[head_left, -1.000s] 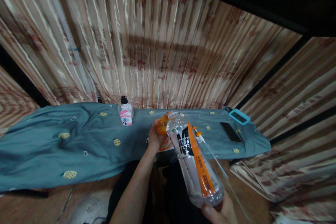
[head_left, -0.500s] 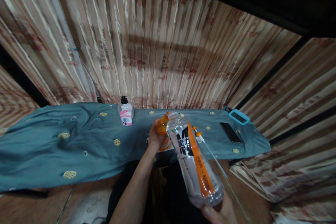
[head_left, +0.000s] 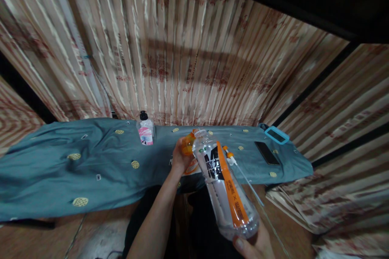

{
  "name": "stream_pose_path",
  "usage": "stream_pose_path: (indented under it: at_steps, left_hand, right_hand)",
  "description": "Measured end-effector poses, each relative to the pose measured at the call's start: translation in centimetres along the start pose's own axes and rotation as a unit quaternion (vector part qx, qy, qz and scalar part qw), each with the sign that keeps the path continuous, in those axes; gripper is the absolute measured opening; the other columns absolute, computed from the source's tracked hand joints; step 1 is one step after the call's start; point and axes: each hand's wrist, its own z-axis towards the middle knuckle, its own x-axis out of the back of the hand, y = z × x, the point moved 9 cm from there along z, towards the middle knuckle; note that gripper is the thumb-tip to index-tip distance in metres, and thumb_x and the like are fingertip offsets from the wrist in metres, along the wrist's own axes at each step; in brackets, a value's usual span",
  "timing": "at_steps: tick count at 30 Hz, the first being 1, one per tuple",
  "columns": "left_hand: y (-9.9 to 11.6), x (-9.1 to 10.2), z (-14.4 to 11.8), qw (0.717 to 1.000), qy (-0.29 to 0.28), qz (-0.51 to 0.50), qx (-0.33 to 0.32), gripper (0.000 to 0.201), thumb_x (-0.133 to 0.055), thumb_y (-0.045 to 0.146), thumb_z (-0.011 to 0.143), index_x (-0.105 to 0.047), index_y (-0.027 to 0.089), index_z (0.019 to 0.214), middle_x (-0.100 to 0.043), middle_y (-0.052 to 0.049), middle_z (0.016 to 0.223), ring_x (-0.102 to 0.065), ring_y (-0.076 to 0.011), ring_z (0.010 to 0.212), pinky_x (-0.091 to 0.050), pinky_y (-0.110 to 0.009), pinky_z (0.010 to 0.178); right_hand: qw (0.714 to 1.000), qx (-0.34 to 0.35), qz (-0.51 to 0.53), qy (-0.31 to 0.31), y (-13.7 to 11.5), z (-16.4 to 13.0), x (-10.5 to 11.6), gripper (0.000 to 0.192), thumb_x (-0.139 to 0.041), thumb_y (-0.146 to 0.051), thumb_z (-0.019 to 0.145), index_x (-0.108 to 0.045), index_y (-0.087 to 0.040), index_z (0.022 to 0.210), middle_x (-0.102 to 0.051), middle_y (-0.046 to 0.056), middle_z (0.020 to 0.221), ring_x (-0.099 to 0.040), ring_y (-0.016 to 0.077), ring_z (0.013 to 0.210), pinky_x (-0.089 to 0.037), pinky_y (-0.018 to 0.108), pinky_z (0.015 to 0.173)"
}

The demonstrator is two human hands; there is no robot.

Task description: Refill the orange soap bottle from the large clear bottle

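Note:
My right hand (head_left: 253, 245) grips the base of a large clear plastic drink bottle (head_left: 223, 188) with a silver and orange label. It leans with its mouth up and to the left. My left hand (head_left: 180, 160) is wrapped around a small translucent orange bottle (head_left: 187, 145), whose top is right by the clear bottle's mouth; I cannot tell whether they touch. Just right of the clear bottle is an orange-and-white spray pump head (head_left: 231, 158) with a long thin tube reaching past the table's front edge. An orange and white item (head_left: 192, 168) below my left hand is mostly hidden.
A clear pump bottle (head_left: 146, 131) with a pink label and black top stands left of my hands on the teal cloth (head_left: 109, 162). At right lie a dark phone (head_left: 266, 153) and a blue-framed device (head_left: 276, 134). Pleated curtains (head_left: 194, 68) hang behind and at the right.

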Motion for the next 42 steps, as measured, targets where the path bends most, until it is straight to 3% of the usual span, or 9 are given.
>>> stream_pose_path:
  at_steps: [11,15,19,24,27,35,42]
  left_hand:
    - [0.1,0.0,-0.1,1.0,0.001,-0.014,-0.005,0.046,-0.075,0.021,0.06,-0.06,0.019,0.103,-0.071,-0.006,0.103,-0.069,-0.0247,0.094,-0.055,-0.04,0.088]
    - [0.0,0.0,0.0,1.0,0.001,-0.017,-0.006,0.045,-0.075,0.022,0.06,-0.059,0.019,0.102,-0.071,-0.005,0.102,-0.069,-0.024,0.094,-0.055,-0.039,0.087]
    - [-0.1,0.0,0.0,1.0,0.001,-0.01,-0.002,0.046,-0.076,0.023,0.059,-0.059,0.019,0.102,-0.071,-0.006,0.103,-0.068,-0.0246,0.095,-0.054,-0.039,0.087]
    - [-0.1,0.0,-0.1,1.0,0.005,-0.02,0.0,0.047,-0.075,0.022,0.059,-0.059,0.019,0.103,-0.071,-0.007,0.104,-0.068,-0.0246,0.096,-0.054,-0.039,0.088]
    - [-0.1,0.0,-0.1,1.0,0.008,-0.014,0.001,0.046,-0.075,0.022,0.06,-0.06,0.018,0.103,-0.071,-0.007,0.102,-0.069,-0.0248,0.094,-0.054,-0.039,0.087]
    - [-0.2,0.0,-0.1,1.0,0.005,-0.014,-0.005,0.047,-0.074,0.023,0.06,-0.059,0.018,0.104,-0.071,-0.007,0.103,-0.069,-0.0246,0.094,-0.054,-0.038,0.087]
    - [-0.2,-0.1,-0.1,1.0,0.006,-0.005,-0.018,0.047,-0.073,0.022,0.06,-0.058,0.018,0.104,-0.071,-0.006,0.103,-0.069,-0.0248,0.095,-0.055,-0.04,0.087]
  right_hand:
    - [0.999,-0.009,-0.006,0.034,0.8,-0.3,1.3,0.073,-0.084,-0.059,0.062,-0.065,-0.021,0.121,-0.082,0.012,0.106,-0.075,0.0366,0.101,-0.06,0.041,0.087]
    - [1.0,0.011,-0.015,0.001,0.6,-0.1,0.6,0.073,-0.078,-0.064,0.065,-0.065,-0.021,0.122,-0.081,0.011,0.107,-0.075,0.0363,0.101,-0.06,0.04,0.086]
    - [1.0,0.019,-0.01,0.01,0.5,-0.2,0.6,0.072,-0.078,-0.062,0.068,-0.063,-0.02,0.124,-0.08,0.012,0.11,-0.075,0.0351,0.102,-0.059,0.039,0.086]
    - [0.999,-0.009,0.022,0.038,0.1,-0.3,0.5,0.066,-0.088,-0.058,0.057,-0.07,-0.025,0.111,-0.083,0.005,0.1,-0.078,0.0293,0.092,-0.058,0.031,0.082]
    - [0.999,-0.018,0.014,0.032,-0.2,-0.2,0.1,0.069,-0.087,-0.063,0.053,-0.072,-0.024,0.108,-0.083,0.007,0.093,-0.077,0.033,0.088,-0.059,0.036,0.079]
    - [1.0,0.006,-0.013,0.017,-0.4,-0.3,-0.1,0.069,-0.08,-0.065,0.063,-0.067,-0.023,0.116,-0.083,0.008,0.102,-0.077,0.0331,0.094,-0.06,0.036,0.082]
    - [1.0,-0.007,-0.013,0.024,-0.4,-0.2,-0.1,0.071,-0.082,-0.066,0.059,-0.068,-0.025,0.116,-0.083,0.007,0.102,-0.076,0.0322,0.098,-0.058,0.033,0.085]
